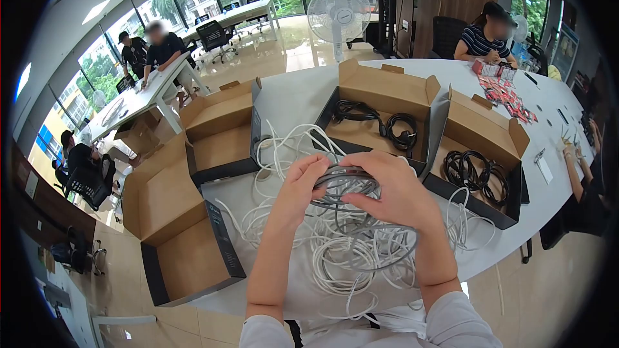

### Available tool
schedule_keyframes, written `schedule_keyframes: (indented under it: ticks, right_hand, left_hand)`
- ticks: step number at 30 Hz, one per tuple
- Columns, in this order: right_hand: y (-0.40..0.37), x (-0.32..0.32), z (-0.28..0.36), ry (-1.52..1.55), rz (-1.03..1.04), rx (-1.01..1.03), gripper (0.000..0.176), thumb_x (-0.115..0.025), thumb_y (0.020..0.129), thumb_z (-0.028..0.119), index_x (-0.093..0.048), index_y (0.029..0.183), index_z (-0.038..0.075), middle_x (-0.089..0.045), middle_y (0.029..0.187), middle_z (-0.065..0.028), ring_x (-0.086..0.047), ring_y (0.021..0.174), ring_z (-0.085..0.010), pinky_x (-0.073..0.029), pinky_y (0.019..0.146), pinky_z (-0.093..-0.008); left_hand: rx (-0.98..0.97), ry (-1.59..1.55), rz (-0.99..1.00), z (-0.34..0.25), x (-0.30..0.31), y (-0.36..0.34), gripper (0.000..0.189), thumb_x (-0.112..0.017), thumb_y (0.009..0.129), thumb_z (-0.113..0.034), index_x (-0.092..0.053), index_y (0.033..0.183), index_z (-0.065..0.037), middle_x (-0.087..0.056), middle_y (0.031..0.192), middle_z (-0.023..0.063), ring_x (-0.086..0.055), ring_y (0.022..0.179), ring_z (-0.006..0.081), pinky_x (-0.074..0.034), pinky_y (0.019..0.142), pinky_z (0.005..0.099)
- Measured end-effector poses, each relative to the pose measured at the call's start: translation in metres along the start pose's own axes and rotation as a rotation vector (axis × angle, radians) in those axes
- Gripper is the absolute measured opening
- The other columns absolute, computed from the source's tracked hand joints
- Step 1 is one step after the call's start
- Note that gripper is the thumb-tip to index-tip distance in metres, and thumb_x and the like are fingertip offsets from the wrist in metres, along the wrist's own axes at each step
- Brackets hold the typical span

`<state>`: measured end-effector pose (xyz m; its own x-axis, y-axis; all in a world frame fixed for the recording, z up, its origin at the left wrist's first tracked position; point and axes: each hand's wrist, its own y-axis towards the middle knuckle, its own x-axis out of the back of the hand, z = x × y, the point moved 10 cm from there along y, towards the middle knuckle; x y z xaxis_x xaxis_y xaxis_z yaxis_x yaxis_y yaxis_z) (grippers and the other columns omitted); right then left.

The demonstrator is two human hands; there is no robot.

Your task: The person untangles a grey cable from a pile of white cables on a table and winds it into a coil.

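Observation:
Both my hands are raised over the near part of the table, closed around a coiled grey cable [348, 183]. My left hand [300, 183] grips the coil's left side, and my right hand [396, 187] wraps its right side with the thumb toward the middle. A loose grey loop hangs below my right hand. Beneath lies a tangled pile of white cables [342, 261], spreading to both sides and up behind my hands. More white cable [459, 225] lies right of my right forearm.
Open cardboard boxes stand around the pile: two bare-bottomed ones at left [193, 254] [222, 148], and two holding black cables [403, 132] [474, 174] at back and right. Red packets [506, 95] lie on the white table [290, 100] near a seated person [487, 42]. A fan [338, 16] stands behind.

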<state>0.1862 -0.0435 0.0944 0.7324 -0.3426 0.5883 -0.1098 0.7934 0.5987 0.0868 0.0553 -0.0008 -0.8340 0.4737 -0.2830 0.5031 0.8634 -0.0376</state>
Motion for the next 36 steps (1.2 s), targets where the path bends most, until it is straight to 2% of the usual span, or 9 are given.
schedule_keyframes:
  ticks: [7,11,15,18,23,25,28,31,36]
  right_hand:
    - [0.002,-0.021,-0.021,-0.018,0.08,-0.031,0.014,-0.062,0.082,0.007,-0.055,0.093,0.001,-0.058,0.08,-0.0163,-0.058,0.075,-0.0343,-0.045,0.068,-0.0415]
    - [0.002,0.005,-0.052,0.15,-0.053,-0.107,0.012,-0.058,0.086,0.006,-0.055,0.097,0.0,-0.057,0.075,-0.0109,-0.055,0.066,-0.0265,-0.044,0.064,-0.0346]
    - [-0.038,0.06,-0.114,0.788,-0.727,-0.391,0.015,-0.053,0.096,0.012,-0.054,0.106,0.0,-0.054,0.079,0.0009,-0.05,0.069,-0.008,-0.042,0.061,-0.0262]
    - [-0.055,0.12,-0.133,0.936,-0.907,-0.2,0.014,-0.051,0.098,0.017,-0.053,0.099,0.003,-0.045,0.073,0.0025,-0.042,0.065,-0.0079,-0.042,0.066,-0.0285]
    - [-0.087,0.165,-0.155,1.073,-1.12,-0.151,0.018,-0.049,0.099,0.022,-0.051,0.089,0.007,-0.031,0.067,0.0045,-0.033,0.06,-0.0083,-0.041,0.072,-0.031]
    - [-0.084,0.164,-0.154,1.029,-1.091,-0.136,0.019,-0.05,0.099,0.022,-0.05,0.087,0.008,-0.032,0.066,0.005,-0.033,0.06,-0.008,-0.041,0.069,-0.0303]
    - [-0.068,0.146,-0.142,0.979,-1.011,-0.18,0.019,-0.05,0.099,0.022,-0.049,0.086,0.008,-0.031,0.064,0.0054,-0.032,0.059,-0.0076,-0.042,0.068,-0.029]
    - [-0.05,0.123,-0.127,0.943,-0.889,-0.241,0.02,-0.05,0.099,0.022,-0.048,0.085,0.009,-0.032,0.064,0.0058,-0.032,0.058,-0.0069,-0.042,0.068,-0.0278]
    - [-0.027,0.083,-0.104,0.955,-0.713,-0.272,0.021,-0.049,0.1,0.024,-0.048,0.086,0.008,-0.034,0.064,0.0058,-0.032,0.057,-0.0057,-0.043,0.067,-0.0265]
  left_hand:
    - [-0.032,0.032,0.224,0.001,0.002,0.009,0.024,-0.046,0.1,-0.027,-0.051,0.089,-0.006,-0.062,0.081,0.0042,-0.054,0.055,0.0087,-0.037,0.048,0.0213]
    - [-0.146,0.06,0.015,-0.009,0.015,0.019,0.028,-0.046,0.1,-0.032,-0.054,0.094,-0.006,-0.063,0.071,0.005,-0.055,0.05,0.0093,-0.043,0.045,0.0217]
    - [-0.178,0.222,-0.025,-0.016,0.038,0.026,0.028,-0.045,0.1,-0.032,-0.055,0.095,-0.006,-0.062,0.069,0.0042,-0.051,0.049,0.0071,-0.037,0.044,0.0204]
    - [-0.324,0.502,-0.139,-0.028,0.083,0.042,0.024,-0.048,0.099,-0.028,-0.058,0.097,-0.007,-0.06,0.071,0.001,-0.044,0.05,0.0042,-0.03,0.043,0.0191]
    - [-0.484,0.5,-0.468,-0.055,0.144,0.032,0.012,-0.051,0.095,-0.008,-0.061,0.096,-0.002,-0.058,0.079,0.0,-0.051,0.068,0.0072,-0.04,0.06,0.0206]
    - [-0.394,0.554,-0.498,-0.062,0.143,0.022,0.014,-0.049,0.093,-0.003,-0.062,0.099,-0.002,-0.062,0.09,0.0031,-0.057,0.08,0.0099,-0.043,0.069,0.0205]
    - [-0.808,0.768,-0.446,-0.097,0.11,-0.005,0.021,-0.047,0.092,0.0,-0.063,0.106,-0.002,-0.062,0.111,0.0096,-0.059,0.104,0.0159,-0.045,0.085,0.0242]
    - [-0.762,0.447,-0.261,-0.108,0.07,-0.029,0.031,-0.052,0.089,-0.013,-0.06,0.117,-0.001,-0.054,0.131,0.0125,-0.051,0.122,0.0216,-0.038,0.101,0.0344]
    - [-0.61,0.246,0.182,-0.066,-0.036,-0.046,0.046,-0.056,0.09,-0.015,-0.046,0.132,0.002,-0.052,0.128,0.0134,-0.054,0.116,0.0225,-0.045,0.094,0.0349]
